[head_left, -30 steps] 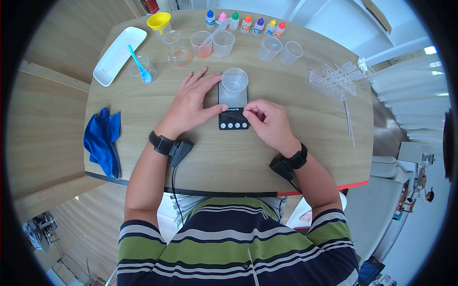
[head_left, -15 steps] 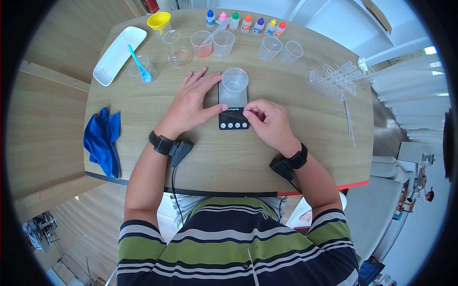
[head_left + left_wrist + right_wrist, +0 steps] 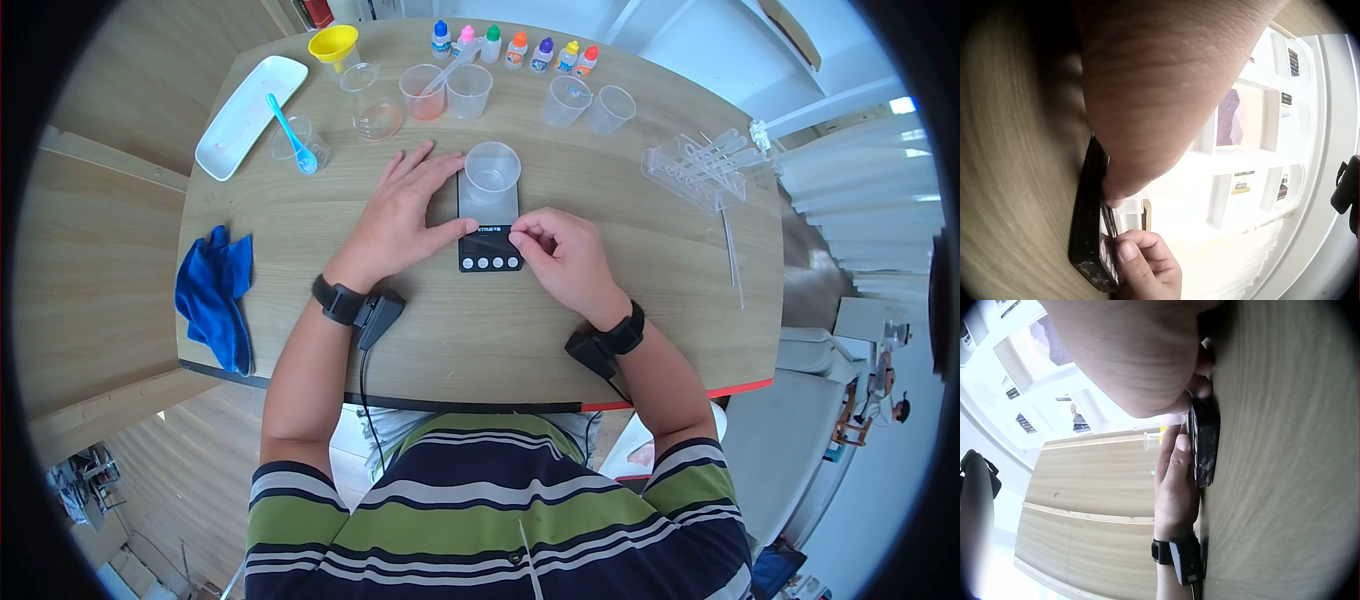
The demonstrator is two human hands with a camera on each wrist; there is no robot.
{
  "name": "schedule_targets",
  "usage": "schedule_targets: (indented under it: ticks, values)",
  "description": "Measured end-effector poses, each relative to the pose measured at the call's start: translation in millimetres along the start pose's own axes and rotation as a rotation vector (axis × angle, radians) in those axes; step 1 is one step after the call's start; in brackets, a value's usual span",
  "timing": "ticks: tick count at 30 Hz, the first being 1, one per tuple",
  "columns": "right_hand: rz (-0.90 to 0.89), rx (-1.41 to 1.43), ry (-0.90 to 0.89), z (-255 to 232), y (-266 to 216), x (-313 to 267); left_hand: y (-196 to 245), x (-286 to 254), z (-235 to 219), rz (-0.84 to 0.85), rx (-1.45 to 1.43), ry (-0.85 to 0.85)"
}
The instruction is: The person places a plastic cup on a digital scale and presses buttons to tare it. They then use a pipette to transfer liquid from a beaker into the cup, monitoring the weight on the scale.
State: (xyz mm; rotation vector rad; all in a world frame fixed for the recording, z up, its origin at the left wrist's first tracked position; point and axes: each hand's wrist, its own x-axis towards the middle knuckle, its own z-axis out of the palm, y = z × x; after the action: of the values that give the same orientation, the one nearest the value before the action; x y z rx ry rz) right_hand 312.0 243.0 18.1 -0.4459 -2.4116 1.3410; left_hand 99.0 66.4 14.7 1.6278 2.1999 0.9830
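On the scale: a clear round plastic cup stands on the grey plate of the flat black digital scale.
Left hand: spread on the left of the scale, fingers apart, thumb on its edge by the dark display; whether the index finger touches the cup is hard to tell.
Right hand: at the scale's right edge, thumb and index finger together, pinching it lightly, it seems.
Steadying well: light, even contact low on the sides should suit; weight on the plate or cup could spoil a reading.
In the way: the left index finger crowds the cup, and the left thumb may cover part of the display.
Beyond the scale: a clear plastic cup of pinkish liquid and small colour-capped dropper bottles.
Left of the scale: a crumpled blue cloth, well apart on the wooden surface.
Right of the scale: a clear plastic tube rack, also well apart.
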Motion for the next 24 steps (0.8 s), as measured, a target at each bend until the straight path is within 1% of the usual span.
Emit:
schedule_targets:
  ticks: [11, 20, 24]
  values:
    - [-0.017, 0.006, 0.000, 0.5, 2.6, -0.5, 0.4, -0.3, -0.8, 0.004, -0.003, 0.003]
    - [0.009, -0.009, -0.010, 0.1, 1.3, 0.0, -0.7, -0.1, 0.6, 0.005, -0.003, 0.006]
    - [-0.026, -0.002, 0.005, 1.2, 3.2, -0.4, -0.6, -0.3, 0.4, 0.006, 0.002, 0.007]
